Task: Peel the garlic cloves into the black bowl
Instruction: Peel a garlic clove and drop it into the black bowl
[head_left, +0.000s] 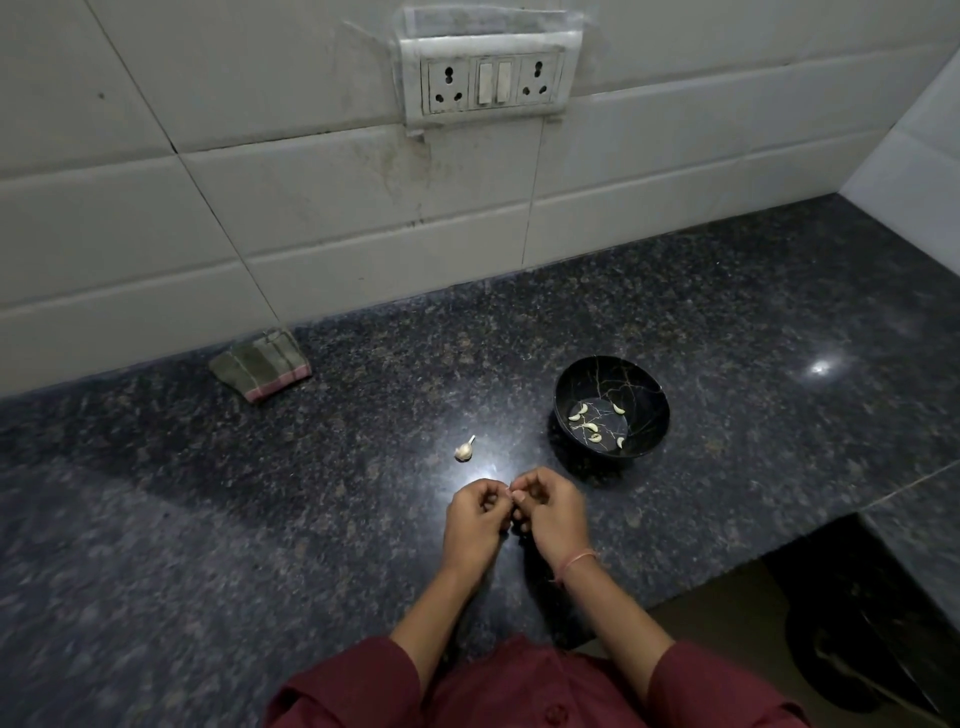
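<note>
The black bowl (644, 387) with thin gold lines stands on the dark granite counter, right of centre, with several peeled garlic cloves (578, 413) in its bottom. A small garlic bulb piece (464, 450) lies on the counter to the left of the bowl. Just in front of it, my left hand (472, 525) and my right hand (550, 514) meet with curled fingers, pinching a small pale garlic clove (511, 492) between their fingertips. Most of that clove is hidden by the fingers.
A folded striped cloth (262, 366) lies at the back left against the tiled wall. A socket panel (491, 83) sits on the wall above. The counter edge (727, 577) drops off at the right front, with a dark round object (852, 649) below.
</note>
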